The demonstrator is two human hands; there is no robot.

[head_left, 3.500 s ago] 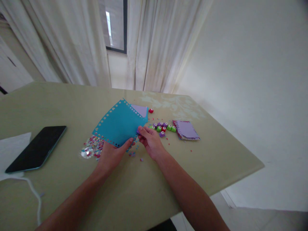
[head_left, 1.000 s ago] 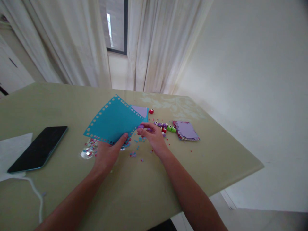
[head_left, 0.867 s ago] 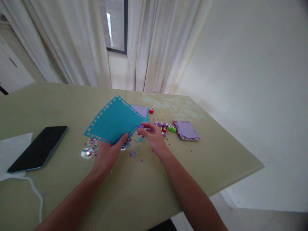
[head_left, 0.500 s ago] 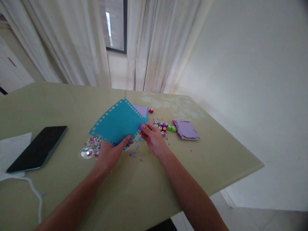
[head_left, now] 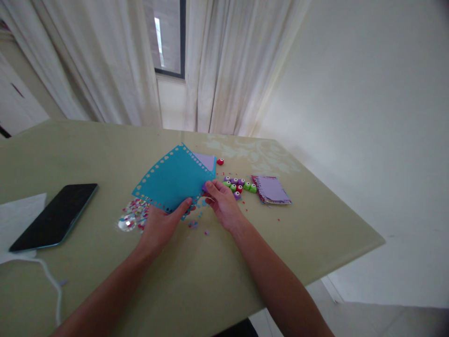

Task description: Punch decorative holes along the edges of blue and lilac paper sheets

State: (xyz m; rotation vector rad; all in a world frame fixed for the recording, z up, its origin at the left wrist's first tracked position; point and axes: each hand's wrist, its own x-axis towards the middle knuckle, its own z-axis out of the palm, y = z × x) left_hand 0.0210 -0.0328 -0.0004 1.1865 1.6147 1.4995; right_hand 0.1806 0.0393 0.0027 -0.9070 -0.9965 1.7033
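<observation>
A blue sheet of paper (head_left: 171, 175) with small shapes punched along its edges is tilted up above the table. My left hand (head_left: 163, 224) grips its lower edge, thumb on top. At the sheet's right edge, my right hand (head_left: 222, 201) is closed on a small purple craft punch (head_left: 205, 187), mostly hidden by the fingers. Just beyond that hand sit several small punches (head_left: 235, 186) in purple, green and red with white round tops. A lone red punch (head_left: 220, 161) lies farther back, beside lilac and blue paper (head_left: 206, 161) partly covered by the held sheet.
Colourful punched bits (head_left: 136, 210) are heaped at the left by a clear round lid (head_left: 126, 223). A stack of punched paper (head_left: 271, 189) lies to the right. A dark tablet (head_left: 54, 217) rests on white paper (head_left: 24, 206), near a white cable (head_left: 52, 281). A wall (head_left: 368, 140) borders the right side.
The blue sheet has shifted very slightly to the right at its left corner. Both hands keep nearly the same place and hold.
</observation>
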